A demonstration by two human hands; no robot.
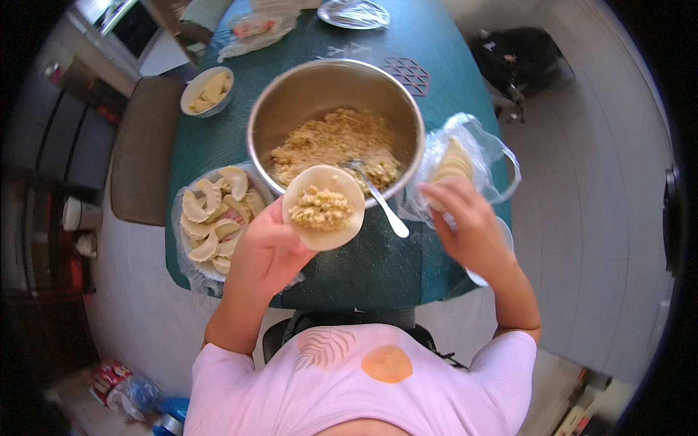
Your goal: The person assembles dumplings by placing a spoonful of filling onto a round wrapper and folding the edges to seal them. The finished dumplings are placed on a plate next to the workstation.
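Observation:
My left hand (273, 251) holds up a round dumpling wrapper (297, 231) with a mound of minced filling (320, 208) on its middle. The wrapper lies flat and unfolded in front of the near rim of a large steel bowl (291, 87). Inside that bowl is more of the filling, and a metal spoon (392, 218) leans over the rim with its handle toward me. My right hand (465, 225) is beside a stack of wrappers (454, 158) in a clear plastic bag (483, 142). Its fingers are loosely bent and apart, with nothing visible in them.
Left of my left hand, a plastic-lined plate (190, 254) bears several folded dumplings (207, 211). A small bowl (195, 102) of pale pieces, a lattice trivet (407, 75) and a film-covered plate (354, 13) stand farther back. Part of a white dish (476, 278) shows under my right forearm.

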